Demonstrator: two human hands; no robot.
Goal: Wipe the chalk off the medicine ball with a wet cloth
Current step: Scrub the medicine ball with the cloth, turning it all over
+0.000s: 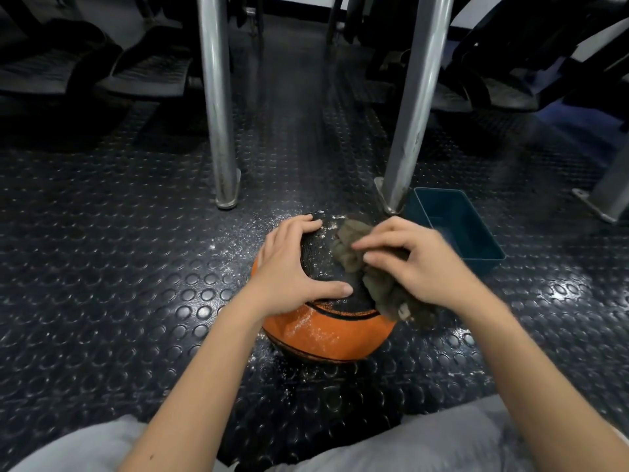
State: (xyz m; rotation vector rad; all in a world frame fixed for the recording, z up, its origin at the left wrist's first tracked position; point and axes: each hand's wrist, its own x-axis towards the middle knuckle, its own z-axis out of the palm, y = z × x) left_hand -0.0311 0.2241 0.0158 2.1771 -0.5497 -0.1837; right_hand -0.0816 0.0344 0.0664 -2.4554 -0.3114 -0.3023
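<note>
An orange and black medicine ball sits on the studded black floor in front of me, speckled with white chalk on its top and lower front. My left hand lies spread over the ball's left top, fingers and thumb curved round its black panel. My right hand presses a crumpled grey-brown cloth against the ball's right top, fingers curled over the cloth. The cloth hangs down the ball's right side.
A dark blue rectangular tub stands just right of the ball. Two metal posts rise from the floor behind it. Chalk dust is scattered on the rubber floor around the ball. My grey-clad knees fill the bottom edge.
</note>
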